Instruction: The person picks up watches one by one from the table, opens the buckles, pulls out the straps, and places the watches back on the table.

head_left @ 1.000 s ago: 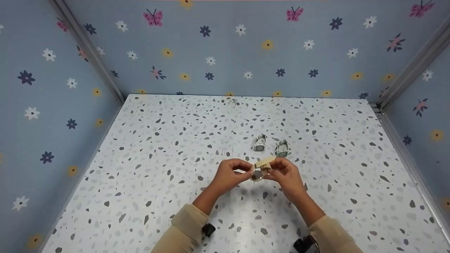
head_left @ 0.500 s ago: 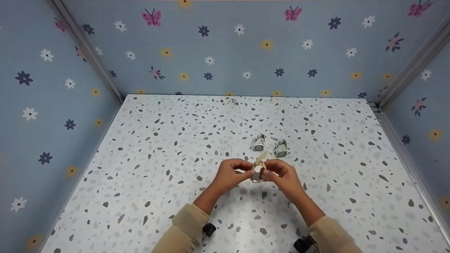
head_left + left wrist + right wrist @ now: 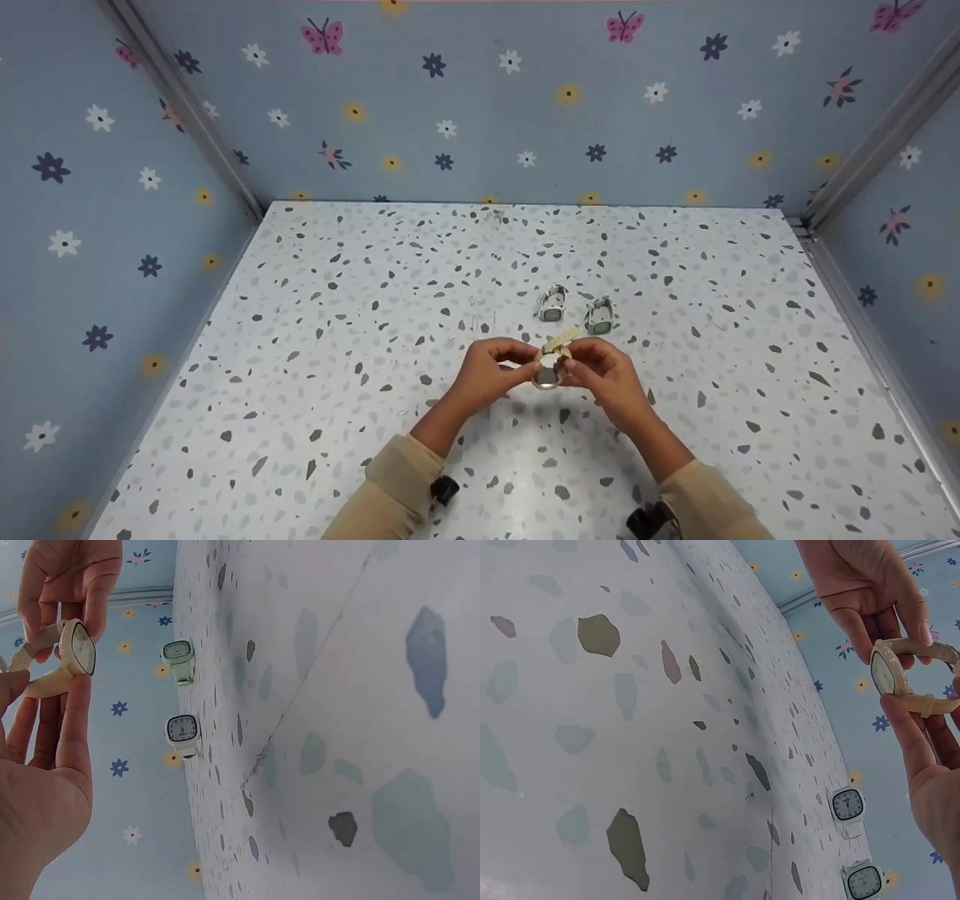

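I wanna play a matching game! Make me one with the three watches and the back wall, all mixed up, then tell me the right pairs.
Things:
1. cream watch
2. white watch
3. pale green watch
4. back wall

Mixed up:
A. on the table, right one of two in the head view
B. blue and flowery
C. held by the left hand and right hand
D. on the table, left one of two in the head view

Right pairs: 1-C, 2-D, 3-A, 4-B

I wear plain tan sleeves [image 3: 386, 502] at seven and five o'clock, with a stubby black device [image 3: 445, 490] beside each wide cuff [image 3: 409, 461].
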Demonstrator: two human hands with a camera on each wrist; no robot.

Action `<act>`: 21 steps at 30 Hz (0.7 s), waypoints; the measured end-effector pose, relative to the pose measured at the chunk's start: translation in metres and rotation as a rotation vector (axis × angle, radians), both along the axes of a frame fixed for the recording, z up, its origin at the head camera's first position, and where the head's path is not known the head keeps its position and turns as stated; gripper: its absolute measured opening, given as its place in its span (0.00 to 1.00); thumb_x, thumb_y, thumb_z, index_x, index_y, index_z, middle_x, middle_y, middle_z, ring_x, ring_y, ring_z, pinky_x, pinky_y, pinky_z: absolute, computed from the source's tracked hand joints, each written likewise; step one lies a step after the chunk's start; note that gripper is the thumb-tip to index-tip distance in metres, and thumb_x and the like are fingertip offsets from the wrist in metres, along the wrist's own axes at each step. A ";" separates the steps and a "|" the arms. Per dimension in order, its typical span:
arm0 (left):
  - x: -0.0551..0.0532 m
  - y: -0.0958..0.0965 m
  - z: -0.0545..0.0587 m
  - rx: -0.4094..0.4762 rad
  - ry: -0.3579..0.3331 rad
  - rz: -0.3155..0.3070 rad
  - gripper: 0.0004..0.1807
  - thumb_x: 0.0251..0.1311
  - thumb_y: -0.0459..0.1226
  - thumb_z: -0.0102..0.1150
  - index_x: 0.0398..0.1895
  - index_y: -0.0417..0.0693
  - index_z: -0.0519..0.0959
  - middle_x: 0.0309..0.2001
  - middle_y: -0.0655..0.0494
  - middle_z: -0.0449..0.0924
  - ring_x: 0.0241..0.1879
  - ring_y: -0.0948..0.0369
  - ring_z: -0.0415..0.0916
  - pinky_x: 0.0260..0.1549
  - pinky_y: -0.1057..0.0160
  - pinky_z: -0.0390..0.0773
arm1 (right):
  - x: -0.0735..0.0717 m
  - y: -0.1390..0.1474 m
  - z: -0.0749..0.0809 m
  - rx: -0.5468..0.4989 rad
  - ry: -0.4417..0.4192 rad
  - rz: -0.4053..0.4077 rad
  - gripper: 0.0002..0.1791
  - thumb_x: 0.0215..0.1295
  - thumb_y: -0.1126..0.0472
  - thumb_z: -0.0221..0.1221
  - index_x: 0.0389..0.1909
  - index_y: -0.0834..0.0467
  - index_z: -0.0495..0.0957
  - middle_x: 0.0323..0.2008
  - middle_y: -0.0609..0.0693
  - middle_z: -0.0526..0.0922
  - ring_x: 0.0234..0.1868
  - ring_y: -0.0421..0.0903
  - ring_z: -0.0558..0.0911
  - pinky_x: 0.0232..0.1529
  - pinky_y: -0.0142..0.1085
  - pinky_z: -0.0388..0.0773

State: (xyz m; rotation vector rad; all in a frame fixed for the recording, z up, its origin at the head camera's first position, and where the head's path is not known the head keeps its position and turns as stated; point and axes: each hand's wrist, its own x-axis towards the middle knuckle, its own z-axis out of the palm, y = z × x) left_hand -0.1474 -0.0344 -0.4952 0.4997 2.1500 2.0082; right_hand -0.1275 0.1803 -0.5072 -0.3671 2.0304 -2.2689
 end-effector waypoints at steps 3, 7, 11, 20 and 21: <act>0.000 0.000 0.000 -0.001 -0.011 -0.003 0.08 0.56 0.35 0.70 0.39 0.43 0.87 0.40 0.40 0.84 0.40 0.58 0.83 0.36 0.62 0.84 | 0.000 0.001 0.000 -0.012 -0.005 -0.003 0.15 0.67 0.66 0.61 0.49 0.71 0.74 0.43 0.62 0.79 0.43 0.52 0.82 0.43 0.48 0.83; 0.000 0.000 -0.001 -0.014 -0.025 0.000 0.09 0.57 0.34 0.70 0.40 0.40 0.86 0.40 0.44 0.85 0.40 0.57 0.83 0.35 0.64 0.83 | 0.001 0.001 0.001 -0.020 -0.007 -0.005 0.15 0.67 0.66 0.60 0.49 0.72 0.73 0.43 0.63 0.78 0.43 0.52 0.82 0.43 0.49 0.83; 0.001 0.001 0.000 -0.021 -0.040 0.007 0.09 0.57 0.31 0.68 0.41 0.37 0.86 0.40 0.44 0.85 0.41 0.55 0.83 0.35 0.65 0.83 | 0.001 0.001 0.001 -0.026 -0.013 -0.008 0.15 0.68 0.67 0.60 0.49 0.73 0.73 0.43 0.65 0.78 0.44 0.53 0.82 0.44 0.49 0.83; 0.012 -0.001 0.026 -0.012 -0.038 0.007 0.08 0.57 0.27 0.66 0.39 0.34 0.85 0.38 0.45 0.85 0.40 0.53 0.83 0.35 0.65 0.83 | 0.001 -0.001 0.001 -0.069 -0.038 -0.023 0.14 0.68 0.69 0.58 0.50 0.74 0.72 0.44 0.66 0.76 0.45 0.54 0.81 0.44 0.49 0.83; 0.013 -0.001 0.029 -0.008 -0.035 0.007 0.08 0.57 0.27 0.66 0.39 0.34 0.85 0.38 0.44 0.85 0.40 0.52 0.83 0.35 0.65 0.83 | 0.001 -0.001 0.001 -0.072 -0.037 -0.023 0.14 0.68 0.69 0.58 0.50 0.74 0.72 0.44 0.66 0.76 0.45 0.53 0.81 0.44 0.49 0.83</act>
